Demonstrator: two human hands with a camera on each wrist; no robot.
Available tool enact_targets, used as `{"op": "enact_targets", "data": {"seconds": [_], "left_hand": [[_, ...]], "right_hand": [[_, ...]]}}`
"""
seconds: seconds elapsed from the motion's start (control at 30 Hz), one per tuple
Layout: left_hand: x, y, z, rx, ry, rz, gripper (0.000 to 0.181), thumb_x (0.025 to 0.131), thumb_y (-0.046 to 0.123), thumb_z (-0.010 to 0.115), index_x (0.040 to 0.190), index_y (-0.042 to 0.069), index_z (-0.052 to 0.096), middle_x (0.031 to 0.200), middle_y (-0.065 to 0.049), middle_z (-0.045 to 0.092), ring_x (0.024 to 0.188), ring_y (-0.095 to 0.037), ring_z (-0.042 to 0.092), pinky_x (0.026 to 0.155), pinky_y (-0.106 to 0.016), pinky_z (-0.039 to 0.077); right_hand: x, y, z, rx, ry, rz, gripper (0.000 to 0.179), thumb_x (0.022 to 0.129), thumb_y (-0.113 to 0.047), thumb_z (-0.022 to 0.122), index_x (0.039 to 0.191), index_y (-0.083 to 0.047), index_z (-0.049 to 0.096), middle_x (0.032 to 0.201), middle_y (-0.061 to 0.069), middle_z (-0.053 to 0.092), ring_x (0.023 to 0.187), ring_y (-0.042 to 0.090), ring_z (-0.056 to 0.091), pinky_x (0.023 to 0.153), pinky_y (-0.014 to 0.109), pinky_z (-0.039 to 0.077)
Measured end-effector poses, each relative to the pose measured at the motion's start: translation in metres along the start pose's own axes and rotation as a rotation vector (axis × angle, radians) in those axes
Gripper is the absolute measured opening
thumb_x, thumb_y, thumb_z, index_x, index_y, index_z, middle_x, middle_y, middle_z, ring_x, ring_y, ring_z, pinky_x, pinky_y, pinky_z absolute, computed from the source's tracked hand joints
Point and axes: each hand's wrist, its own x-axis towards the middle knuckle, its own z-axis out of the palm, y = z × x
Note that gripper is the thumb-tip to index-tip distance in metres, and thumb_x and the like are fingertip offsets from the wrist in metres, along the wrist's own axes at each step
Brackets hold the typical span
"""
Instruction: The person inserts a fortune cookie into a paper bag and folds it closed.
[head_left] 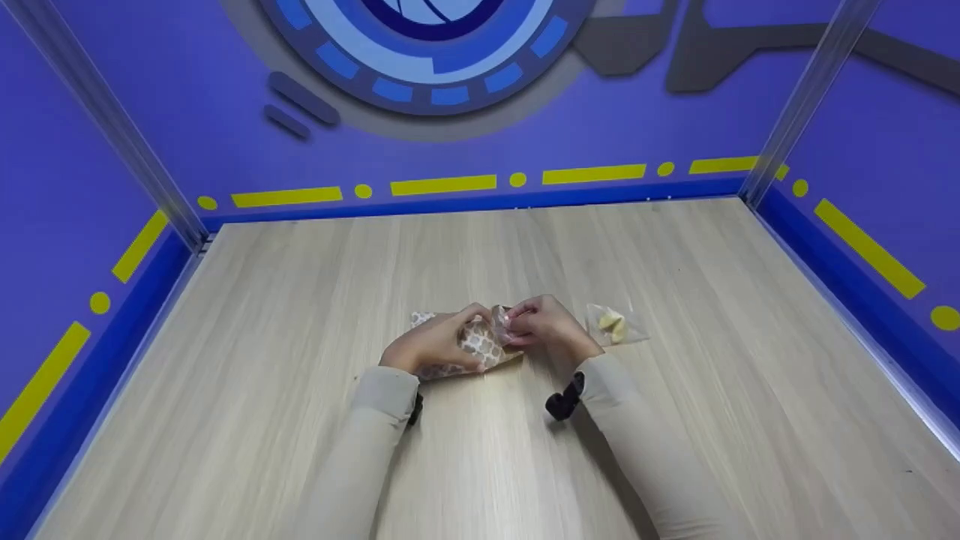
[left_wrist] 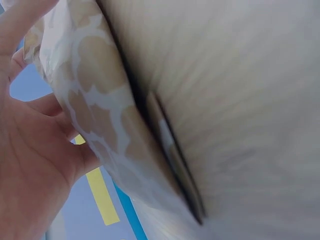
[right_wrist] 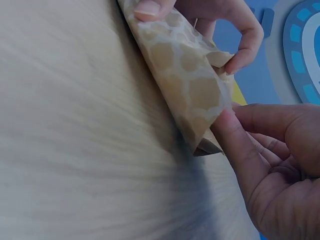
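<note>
A paper bag (head_left: 481, 342) with a tan and white lattice pattern lies on the table in the head view. My left hand (head_left: 441, 341) grips it from the left, thumb on the near side and fingers over the far side. At the bag's right end is its open mouth, where my right hand (head_left: 551, 324) pinches a clear plastic packet (head_left: 501, 322); what the packet holds is hidden. The right wrist view shows the right thumb and fingers (right_wrist: 237, 145) at the bag's mouth. Patterned paper (left_wrist: 100, 65) fills much of the left wrist view beside the left palm.
To the right of my right hand lies another clear packet (head_left: 630, 331) with a pale yellow fortune cookie (head_left: 613, 325) inside. The wood-grain table (head_left: 480, 255) is bounded by blue panels (head_left: 450, 157) at the back and sides. A dark wrist strap (head_left: 566, 397) hangs under the right sleeve.
</note>
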Motion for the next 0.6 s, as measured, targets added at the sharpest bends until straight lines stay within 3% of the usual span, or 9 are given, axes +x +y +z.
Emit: {"op": "enact_targets", "data": {"seconds": [0.6], "left_hand": [[-0.001,0.002,-0.001,0.002,0.013,-0.018,0.070,0.070,0.031,0.084,0.128,0.034,0.045,0.123,-0.005,0.062,0.107,-0.024,0.060,0.092,-0.044,0.046]], "right_hand": [[0.005,0.005,0.014,0.040,0.000,-0.004,0.013,0.082,0.006,0.062,0.095,0.009,0.064,0.069,0.002,0.062,0.057,0.008,0.060,0.057,0.019,0.052]]}}
